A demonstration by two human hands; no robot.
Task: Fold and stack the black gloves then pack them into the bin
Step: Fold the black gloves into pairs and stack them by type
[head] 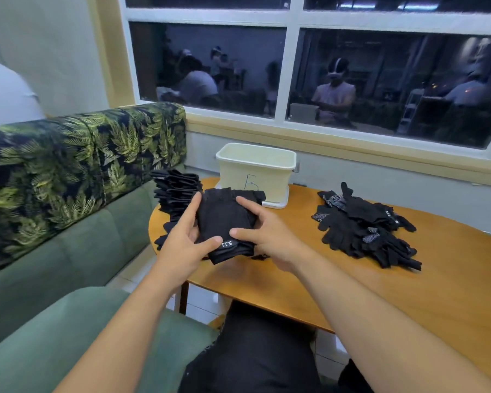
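Green upholstered sofa with a leaf-print back cushion (68, 165) fills the left side; just beside it, at the left edge of the oval wooden table (451, 279), stands a tall stack of folded black knit gloves (176, 194); the left hand (182, 248) grips the left side of a folded bundle of black gloves (224, 219), thumb pressed on top near a small white-lettered label, fingers along its edge; the bundle is over the table's near left part, in front of the stack, and I cannot tell whether it touches the tabletop; the right hand (267, 239) clamps the bundle's right side, thumb on top, fingers curled over the far edge; behind the bundle a cream rectangular plastic bin marked with a handwritten B (238, 178) sits on the table; well apart to the right lies a loose pile of unfolded black gloves with grey patches (363, 234).
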